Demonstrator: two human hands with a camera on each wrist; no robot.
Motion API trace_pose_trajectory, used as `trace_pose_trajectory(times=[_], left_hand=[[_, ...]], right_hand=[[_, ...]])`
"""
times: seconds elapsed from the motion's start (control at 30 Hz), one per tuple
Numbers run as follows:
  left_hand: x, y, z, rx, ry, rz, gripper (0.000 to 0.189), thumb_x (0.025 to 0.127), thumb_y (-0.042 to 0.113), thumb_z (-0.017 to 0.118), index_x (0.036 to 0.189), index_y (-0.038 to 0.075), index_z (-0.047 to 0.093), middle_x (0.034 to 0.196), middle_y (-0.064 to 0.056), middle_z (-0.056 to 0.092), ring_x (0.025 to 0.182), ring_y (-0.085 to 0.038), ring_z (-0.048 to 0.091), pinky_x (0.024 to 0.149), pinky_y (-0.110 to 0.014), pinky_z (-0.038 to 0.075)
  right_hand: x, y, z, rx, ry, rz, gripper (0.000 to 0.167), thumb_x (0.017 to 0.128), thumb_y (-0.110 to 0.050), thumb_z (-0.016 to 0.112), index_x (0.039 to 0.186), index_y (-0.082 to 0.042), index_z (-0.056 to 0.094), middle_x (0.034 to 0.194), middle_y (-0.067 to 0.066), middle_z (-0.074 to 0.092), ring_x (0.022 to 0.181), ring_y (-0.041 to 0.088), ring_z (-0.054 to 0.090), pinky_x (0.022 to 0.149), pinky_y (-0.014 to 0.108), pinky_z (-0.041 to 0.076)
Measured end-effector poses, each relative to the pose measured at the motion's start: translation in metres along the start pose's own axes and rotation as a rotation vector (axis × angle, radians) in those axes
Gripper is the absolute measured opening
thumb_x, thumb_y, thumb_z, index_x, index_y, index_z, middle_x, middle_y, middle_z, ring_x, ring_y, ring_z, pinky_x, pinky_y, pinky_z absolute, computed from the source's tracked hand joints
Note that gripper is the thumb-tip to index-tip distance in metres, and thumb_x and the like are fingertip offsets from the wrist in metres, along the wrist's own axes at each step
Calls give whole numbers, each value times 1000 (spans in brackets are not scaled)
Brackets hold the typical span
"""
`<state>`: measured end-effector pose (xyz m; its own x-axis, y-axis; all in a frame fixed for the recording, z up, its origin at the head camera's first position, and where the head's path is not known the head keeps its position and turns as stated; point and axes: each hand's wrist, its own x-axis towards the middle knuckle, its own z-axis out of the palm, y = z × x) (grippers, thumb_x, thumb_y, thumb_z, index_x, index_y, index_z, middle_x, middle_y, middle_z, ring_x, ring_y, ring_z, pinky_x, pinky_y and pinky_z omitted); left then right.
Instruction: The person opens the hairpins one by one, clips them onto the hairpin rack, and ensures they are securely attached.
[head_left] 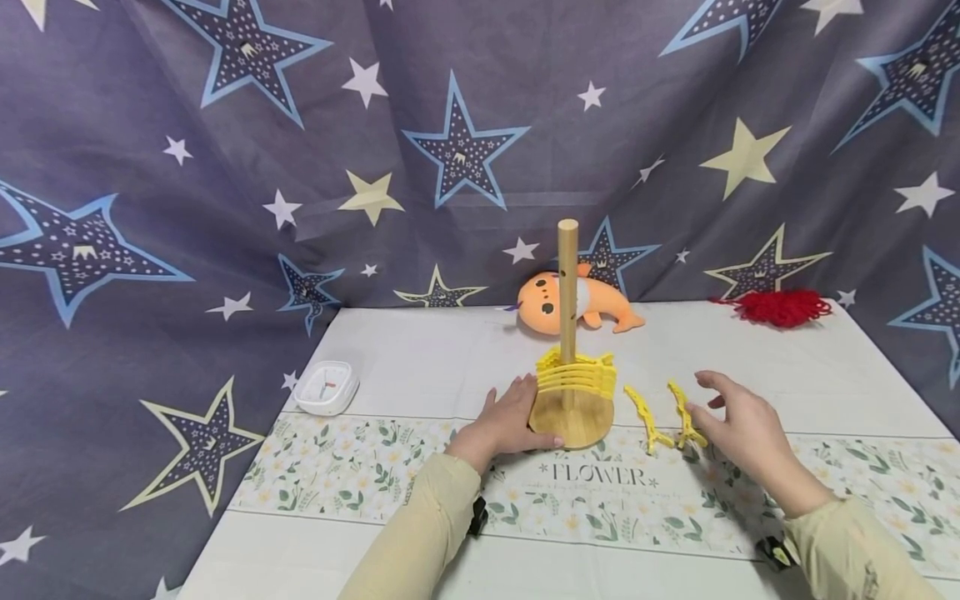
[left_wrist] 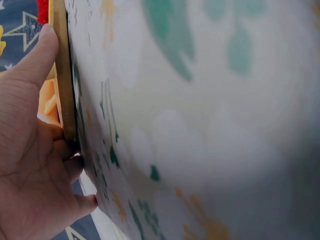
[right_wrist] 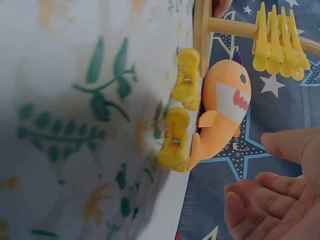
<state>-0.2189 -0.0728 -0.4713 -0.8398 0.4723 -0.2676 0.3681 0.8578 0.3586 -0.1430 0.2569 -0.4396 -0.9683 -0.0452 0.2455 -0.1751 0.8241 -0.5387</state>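
A wooden stand (head_left: 568, 292) with an upright pole and round base (head_left: 581, 427) stands mid-table. Several yellow spring clips (head_left: 585, 381) sit one above another on the lower pole. My left hand (head_left: 510, 421) holds the base at its left side; the left wrist view shows the thumb along the edge and the other fingers bent at the rim. Two loose yellow clips lie right of the base: a nearer one (head_left: 643, 417) and a farther one (head_left: 684, 414). Beside the farther clip hovers my right hand (head_left: 746, 429), fingers apart and holding nothing; the right wrist view shows a gap.
An orange plush toy (head_left: 540, 304) lies behind the stand, against the star-patterned curtain (head_left: 465, 250). Red yarn (head_left: 783, 308) is at the back right. On the left of the table (head_left: 420, 358) sits a small white clock (head_left: 326, 388).
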Motion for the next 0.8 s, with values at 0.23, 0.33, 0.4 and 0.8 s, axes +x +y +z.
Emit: trace_pose_trajectory(times=[0.23, 0.33, 0.4, 0.8], left_hand=[[-1, 1, -2, -3, -1, -2, 113, 81, 72, 60, 157, 8, 6, 163, -7, 8, 149, -20, 5, 118, -51, 2], [-1, 1, -2, -6, 1, 0, 113, 81, 71, 61, 157, 7, 6, 163, -7, 8, 149, -20, 5, 118, -52, 2], [-1, 1, -2, -6, 7, 2, 113, 81, 71, 61, 157, 7, 7, 163, -7, 9, 149, -21, 6, 118, -52, 3], [0, -1, 1, 10, 2, 3, 114, 81, 73, 59, 158, 9, 5, 163, -6, 6, 149, -21, 6, 118, -52, 1]], right_hand=[[-1, 8, 7, -35, -137, 59, 65, 85, -31, 75, 128, 9, 50, 113, 27, 62, 89, 36, 63, 67, 50, 51], [0, 10, 10, -59, -207, 89, 72, 82, -38, 78, 126, 12, 50, 108, 27, 62, 88, 36, 64, 68, 51, 51], [1, 11, 12, -73, -251, 116, 76, 80, -41, 79, 124, 13, 49, 107, 27, 63, 89, 38, 63, 71, 52, 51], [3, 16, 15, -123, -391, 193, 66, 75, -55, 78, 98, 2, 56, 81, 6, 55, 69, 21, 48, 60, 38, 42]])
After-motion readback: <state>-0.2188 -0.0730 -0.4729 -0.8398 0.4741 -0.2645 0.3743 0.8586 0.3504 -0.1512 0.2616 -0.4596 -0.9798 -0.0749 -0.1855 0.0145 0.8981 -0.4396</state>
